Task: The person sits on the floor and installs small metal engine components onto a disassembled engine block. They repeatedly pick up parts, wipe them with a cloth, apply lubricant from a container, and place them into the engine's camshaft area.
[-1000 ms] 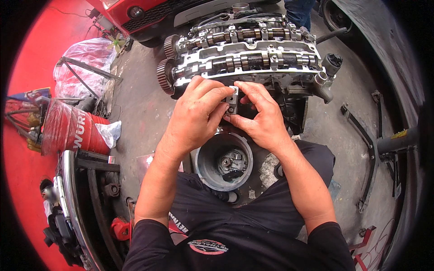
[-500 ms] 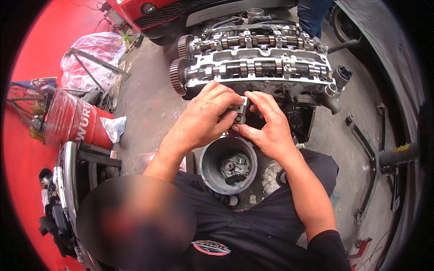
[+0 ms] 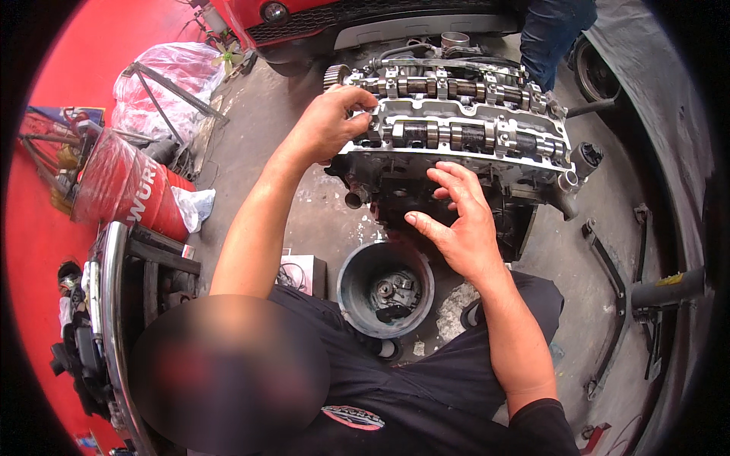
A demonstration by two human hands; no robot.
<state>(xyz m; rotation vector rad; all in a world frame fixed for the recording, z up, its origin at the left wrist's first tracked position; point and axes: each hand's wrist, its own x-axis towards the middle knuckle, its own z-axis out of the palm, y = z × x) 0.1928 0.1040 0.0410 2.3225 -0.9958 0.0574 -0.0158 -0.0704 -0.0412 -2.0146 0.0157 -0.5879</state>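
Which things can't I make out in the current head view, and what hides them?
All in the head view:
Near camshaft: its left end is covered by the left hand.
Whether that hand pinches a small part: too small, hidden by its own fingers.
Wearer's left elbow: behind the blurred patch.
Bystander in blue trousers: upper body cut off by the top edge.
Red car: also cut off there.
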